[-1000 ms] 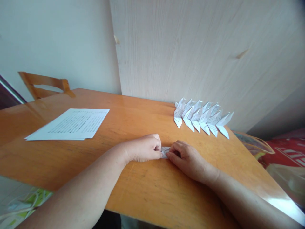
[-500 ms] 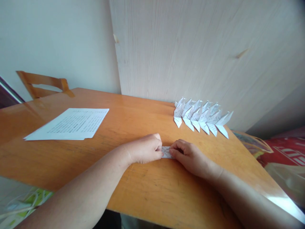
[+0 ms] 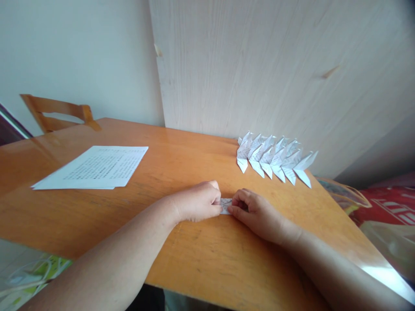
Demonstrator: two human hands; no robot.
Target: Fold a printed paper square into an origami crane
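Head camera view shows our left hand [image 3: 201,201] and right hand [image 3: 259,214], each grip pinching one end of a small, flat rectangle of printed white paper [image 3: 225,207] on the orange-brown wooden surface [image 3: 207,259], nearer us than pointed, folded white-paper pieces [image 3: 276,159].

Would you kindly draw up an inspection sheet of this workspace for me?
Surface: wooden table, orange-brown, with faint dark marks near the front.
Job's things: small printed paper between the hands; folded paper pieces in rows at the back right; printed sheets stacked slightly unevenly at left.
Clutter: red item with white markings, off the table's right edge.
Grip: left hand, fingers curled, on the paper's left end; right hand, thumb and fingers on its right end.
Cables: white cables below the table's left side; connections unclear.
Surroundings: chair at far left; pale panel behind.
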